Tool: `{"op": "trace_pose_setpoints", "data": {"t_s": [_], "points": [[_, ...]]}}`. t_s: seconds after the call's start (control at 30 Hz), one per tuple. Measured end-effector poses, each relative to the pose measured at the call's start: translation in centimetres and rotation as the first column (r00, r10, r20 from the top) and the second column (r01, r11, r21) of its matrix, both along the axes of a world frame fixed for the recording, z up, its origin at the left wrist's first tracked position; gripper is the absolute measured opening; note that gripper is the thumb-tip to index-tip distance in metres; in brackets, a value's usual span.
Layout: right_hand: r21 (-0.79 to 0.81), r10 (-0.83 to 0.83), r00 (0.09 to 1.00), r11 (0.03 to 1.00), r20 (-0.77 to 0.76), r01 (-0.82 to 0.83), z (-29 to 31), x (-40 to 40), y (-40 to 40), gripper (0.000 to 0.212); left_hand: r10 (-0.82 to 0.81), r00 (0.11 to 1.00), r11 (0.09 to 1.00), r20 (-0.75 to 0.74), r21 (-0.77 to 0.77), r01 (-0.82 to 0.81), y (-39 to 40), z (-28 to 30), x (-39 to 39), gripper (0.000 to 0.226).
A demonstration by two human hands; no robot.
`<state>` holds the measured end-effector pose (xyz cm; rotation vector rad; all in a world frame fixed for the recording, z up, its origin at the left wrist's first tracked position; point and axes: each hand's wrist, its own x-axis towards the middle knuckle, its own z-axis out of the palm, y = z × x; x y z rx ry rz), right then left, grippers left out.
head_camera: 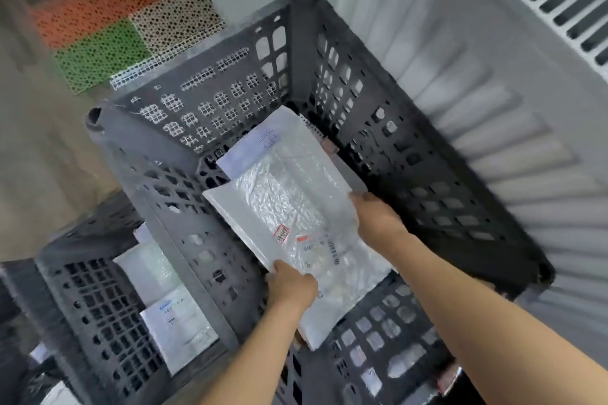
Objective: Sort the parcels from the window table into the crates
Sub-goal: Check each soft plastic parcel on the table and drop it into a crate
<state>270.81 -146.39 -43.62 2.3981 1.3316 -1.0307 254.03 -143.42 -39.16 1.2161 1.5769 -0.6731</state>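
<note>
Both hands were inside the large dark grey crate (329,82) at the moment of inspection. The left hand (292,286) gripped the near left edge of a white bubble mailer (286,204), thumb on top and fingers curled beneath. The right hand (378,217) held the mailer's right edge, fingers wrapped under it and out of sight. The mailer was flat and slightly tilted, with a small red-edged sticker (281,235) and a printed label (319,250) on its upper face near the hands; the print was too blurred to read. It lay over another white parcel (263,141) at the far end of the crate, which bore handwriting. Whether the held mailer rested on that parcel or was carried just above it could not be determined.

A second grey crate (95,299) stood just beside the first, on the left, and contained at least two white parcels (177,332). Behind the crates, perforated mats (108,29) in orange, green and beige lay on the floor. A white radiator (493,92) ran along the right side.
</note>
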Motion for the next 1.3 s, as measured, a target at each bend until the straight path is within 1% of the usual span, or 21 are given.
{"op": "trace_pose_setpoints", "data": {"t_s": [0.03, 0.07, 0.1, 0.13, 0.17, 0.2, 0.23, 0.27, 0.33, 0.4, 0.47, 0.57, 0.7, 0.8, 0.93, 1.03, 1.1, 1.17, 1.23, 1.3], "points": [[-0.037, 0.015, 1.0, 0.999, 0.022, -0.014, -0.3, -0.2, -0.2, 0.059, -0.144, 0.988, 0.989, -0.046, -0.048, 0.142, 0.0, -0.1, 0.0, 0.047], [-0.065, 0.029, 0.998, 0.998, 0.049, -0.026, -0.3, -0.4, -0.4, 0.061, -0.317, 0.945, 0.947, -0.085, -0.076, 0.311, 0.0, -0.2, -0.1, 0.041], [-0.082, 0.062, 0.995, 0.995, 0.084, -0.055, -0.2, -0.5, -0.7, 0.064, -0.482, 0.866, 0.876, -0.131, -0.078, 0.476, -0.2, -0.3, -0.1, 0.037], [-0.09, 0.107, 0.987, 0.991, 0.123, -0.096, 0.1, -0.6, -1.0, 0.068, -0.61, 0.771, 0.79, -0.182, -0.065, 0.609, -0.4, -0.5, 0.0, 0.035], [-0.096, 0.162, 0.974, 0.984, 0.16, -0.148, 0.1, -0.6, -1.3, 0.073, -0.698, 0.673, 0.7, -0.242, -0.038, 0.713, -0.6, -1.0, 0.2, 0.036], [-0.106, 0.221, 0.958, 0.973, 0.184, -0.204, 0.1, -0.6, -1.5, 0.078, -0.751, 0.589, 0.618, -0.298, -0.004, 0.786, -0.7, -1.4, 0.4, 0.039], [-0.123, 0.285, 0.939, 0.956, 0.194, -0.265, -0.1, -0.7, -1.6, 0.082, -0.773, 0.534, 0.56, -0.344, 0.028, 0.828, -0.6, -2.0, 0.8, 0.043], [-0.15, 0.355, 0.915, 0.932, 0.192, -0.33, -0.5, -0.7, -1.6, 0.085, -0.777, 0.502, 0.526, -0.381, 0.047, 0.849, -0.4, -2.8, 1.0, 0.049], [-0.205, 0.47, 0.865, 0.877, 0.178, -0.434, -1.8, -0.7, -1.7, 0.093, -0.77, 0.458, 0.493, -0.445, 0.041, 0.869, -0.2, -4.7, 1.3, 0.067], [-0.229, 0.518, 0.841, 0.848, 0.159, -0.479, -3.2, -0.7, -1.7, 0.106, -0.765, 0.427, 0.486, -0.482, 0.003, 0.874, 0.0, -6.6, 1.4, 0.089], [-0.243, 0.545, 0.827, 0.828, 0.138, -0.505, -4.6, -0.7, -1.7, 0.119, -0.755, 0.437, 0.509, -0.489, -0.017, 0.861, -0.1, -8.6, 1.5, 0.102], [-0.262, 0.535, 0.84, 0.826, 0.091, -0.498, -6.6, -0.8, -1.9, 0.127, -0.737, 0.499, 0.572, -0.456, -0.028, 0.82, -0.5, -11.1, 1.4, 0.108], [-0.257, 0.516, 0.856, 0.831, 0.026, -0.493, -8.3, -0.1, -2.0, 0.127, -0.731, 0.518, 0.588, -0.444, -0.025, 0.809, -1.0, -12.7, 1.0, 0.115], [-0.276, 0.501, 0.865, 0.832, 0.004, -0.481, -7.5, 0.1, -2.4, 0.12, -0.746, 0.523, 0.583, -0.412, -0.024, 0.812, -1.1, -11.8, 0.9, 0.111], [-0.35, 0.471, 0.882, 0.83, 0.024, -0.433, -6.5, -0.2, -4.1, 0.092, -0.794, 0.506, 0.562, -0.337, -0.092, 0.822, -1.9, -10.1, 1.2, 0.097], [-0.396, 0.503, 0.864, 0.801, 0.037, -0.449, -6.1, -0.4, -4.6, 0.082, -0.806, 0.513, 0.567, -0.295, -0.137, 0.812, -2.7, -9.7, 1.4, 0.091], [-0.422, 0.528, 0.849, 0.777, 0.031, -0.468, -6.0, -0.4, -4.2, 0.084, -0.824, 0.486, 0.539, -0.29, -0.142, 0.83, -2.4, -9.7, 1.4, 0.088], [-0.443, 0.542, 0.84, 0.757, 0.016, -0.48, -5.6, -0.4, -3.6, 0.084, -0.854, 0.442, 0.492, -0.275, -0.15, 0.857, -1.7, -9.5, 1.2, 0.088], [-0.436, 0.535, 0.845, 0.763, 0.013, -0.477, -4.6, -0.4, -3.0, 0.075, -0.884, 0.395, 0.44, -0.249, -0.159, 0.884, -0.8, -8.5, 1.1, 0.086], [-0.423, 0.527, 0.849, 0.777, 0.035, -0.465, -2.6, -0.5, -2.4, 0.068, -0.901, 0.368, 0.406, -0.229, -0.145, 0.902, 0.3, -6.6, 1.0, 0.081]]}}
